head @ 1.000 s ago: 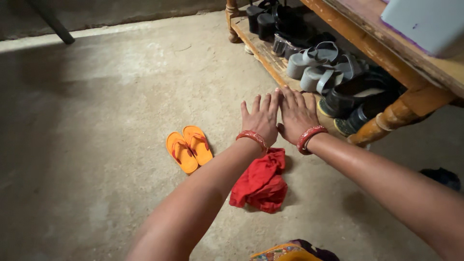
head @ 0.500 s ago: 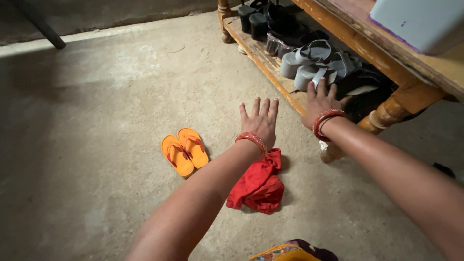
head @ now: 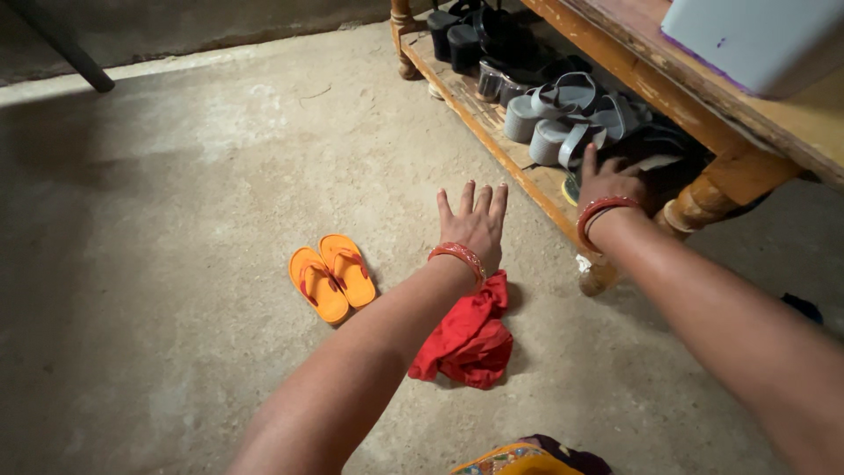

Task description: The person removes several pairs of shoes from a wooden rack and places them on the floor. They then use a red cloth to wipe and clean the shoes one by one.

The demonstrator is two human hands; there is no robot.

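The fingers of the right hand are reaching into the lower shelf of a wooden rack, spread loosely over a dark shoe lying just beside a pair of grey strappy wedges; the fingertips are partly hidden behind the hand, so I cannot tell whether they are closing on the shoe or only touching it. The left hand is hovering above the concrete floor with its fingers straight and slightly fanned, gripping nothing, and a red bangle is sitting on each wrist. Just below the left wrist a crumpled red cloth is lying on the floor, and near it, to the left, a pair of small orange flip-flops is resting side by side. Further back on the shelf, black block-heeled shoes are crowding together. The risk, as I judge it, is lying in the tight packing: a hand drawing the dark shoe out could be dragging the grey wedges over the shelf edge, since they are standing right against it. The rack's turned leg is standing close to the right forearm, so a quick pull could be knocking the arm against it, and the shelf's dimness is making a sure hold harder.
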